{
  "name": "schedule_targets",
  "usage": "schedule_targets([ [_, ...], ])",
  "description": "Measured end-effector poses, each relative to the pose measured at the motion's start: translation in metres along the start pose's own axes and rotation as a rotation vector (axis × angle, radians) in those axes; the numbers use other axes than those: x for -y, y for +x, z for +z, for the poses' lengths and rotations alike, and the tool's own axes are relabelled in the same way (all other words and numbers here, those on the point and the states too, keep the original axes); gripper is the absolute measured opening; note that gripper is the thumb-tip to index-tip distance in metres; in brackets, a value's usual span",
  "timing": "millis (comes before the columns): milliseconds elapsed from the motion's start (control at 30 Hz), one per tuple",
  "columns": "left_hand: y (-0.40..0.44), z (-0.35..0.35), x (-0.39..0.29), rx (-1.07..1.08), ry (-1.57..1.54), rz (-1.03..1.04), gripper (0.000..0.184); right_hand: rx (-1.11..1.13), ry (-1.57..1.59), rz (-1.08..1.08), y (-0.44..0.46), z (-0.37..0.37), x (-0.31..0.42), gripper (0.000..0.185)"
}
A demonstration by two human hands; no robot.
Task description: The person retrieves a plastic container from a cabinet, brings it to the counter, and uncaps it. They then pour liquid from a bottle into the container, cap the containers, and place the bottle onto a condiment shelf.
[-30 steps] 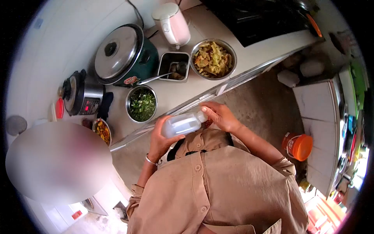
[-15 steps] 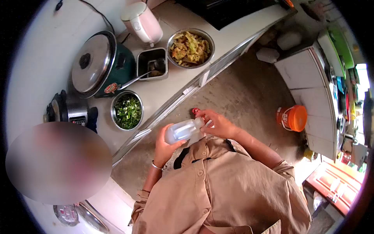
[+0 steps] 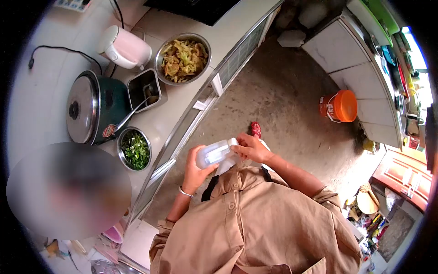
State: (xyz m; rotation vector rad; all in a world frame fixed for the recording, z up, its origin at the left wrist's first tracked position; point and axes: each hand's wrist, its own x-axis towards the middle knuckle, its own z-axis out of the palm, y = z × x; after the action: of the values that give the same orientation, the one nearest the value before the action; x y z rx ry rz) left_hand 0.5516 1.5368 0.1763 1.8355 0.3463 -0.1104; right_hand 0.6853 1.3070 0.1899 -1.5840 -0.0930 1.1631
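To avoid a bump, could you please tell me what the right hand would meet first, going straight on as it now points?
The right hand would first meet the top end of the pale bottle, which it seems to touch; beyond appears to be the left hand, though depth is unclear.

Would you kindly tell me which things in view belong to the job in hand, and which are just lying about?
In the job:
- bottle, held in the left hand
- its white cap, with the right hand at it

Apparently just lying about:
- pink kettle
- green cooker
- spoon
- chopped greens
- cooked food
- orange bucket
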Motion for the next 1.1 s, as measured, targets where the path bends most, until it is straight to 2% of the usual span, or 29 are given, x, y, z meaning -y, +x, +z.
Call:
schedule_targets([
  [67,0.006,0.008,-0.005,0.015,0.026,0.012,0.066,0.008,-0.066,0.141,0.000,-0.007,0.004,0.042],
  [133,0.013,0.019,-0.009,0.011,0.090,0.032,0.066,-0.064,-0.090,0.134,0.008,-0.015,-0.020,0.041],
  [200,0.020,0.029,-0.013,0.023,0.156,0.048,0.066,-0.208,0.001,-0.265,0.005,-0.020,-0.024,0.037],
  [233,0.023,0.036,-0.013,0.016,0.122,0.014,0.066,-0.214,0.016,-0.256,0.007,-0.026,-0.031,0.037],
  [300,0.028,0.050,-0.010,0.022,0.094,-0.032,0.066,-0.225,-0.073,-0.433,0.013,-0.038,-0.048,0.031],
  [333,0.032,0.058,-0.007,0.041,0.083,-0.032,0.066,-0.228,-0.061,-0.421,0.012,-0.045,-0.051,0.031],
  [400,0.038,0.069,-0.009,0.059,0.079,-0.041,0.066,-0.234,-0.094,-0.023,0.010,-0.059,-0.048,0.037],
  [467,0.049,0.081,-0.019,0.125,0.269,0.074,0.067,-0.285,-0.129,-0.007,0.015,-0.071,-0.060,0.036],
  [533,0.058,0.095,-0.022,0.114,0.298,0.065,0.069,-0.212,0.003,0.109,0.018,-0.087,-0.065,0.035],
  [600,0.068,0.106,-0.018,0.108,0.301,-0.008,0.069,-0.186,-0.007,0.057,0.016,-0.098,-0.067,0.036],
  [667,0.081,0.116,-0.009,0.118,0.295,-0.019,0.068,-0.148,-0.126,-0.197,0.016,-0.110,-0.083,0.037],
  [733,0.092,0.124,0.003,0.206,0.243,-0.044,0.068,-0.104,-0.038,-0.148,0.027,-0.121,-0.111,0.036],
  [800,0.107,0.129,0.015,0.266,0.235,-0.106,0.070,-0.120,0.189,-0.124,0.035,-0.125,-0.137,0.034],
  [867,0.123,0.133,0.029,0.438,0.176,-0.162,0.073,-0.121,0.192,-0.014,0.036,-0.131,-0.141,0.026],
  [900,0.132,0.130,0.033,0.537,0.146,-0.162,0.069,-0.144,0.245,0.007,0.036,-0.130,-0.147,0.025],
  [933,0.147,0.128,0.039,0.557,0.151,-0.171,0.069,-0.174,0.299,0.027,0.038,-0.130,-0.155,0.024],
  [1000,0.175,0.121,0.063,0.687,0.234,-0.094,0.064,-0.259,0.375,0.023,0.042,-0.126,-0.175,0.023],
  [1067,0.202,0.105,0.107,0.512,0.731,0.065,0.064,-0.388,0.379,-0.083,0.050,-0.116,-0.206,0.024],
  [1100,0.216,0.094,0.122,0.473,1.052,0.142,0.066,-0.428,0.327,-0.025,0.050,-0.114,-0.206,0.025],
])
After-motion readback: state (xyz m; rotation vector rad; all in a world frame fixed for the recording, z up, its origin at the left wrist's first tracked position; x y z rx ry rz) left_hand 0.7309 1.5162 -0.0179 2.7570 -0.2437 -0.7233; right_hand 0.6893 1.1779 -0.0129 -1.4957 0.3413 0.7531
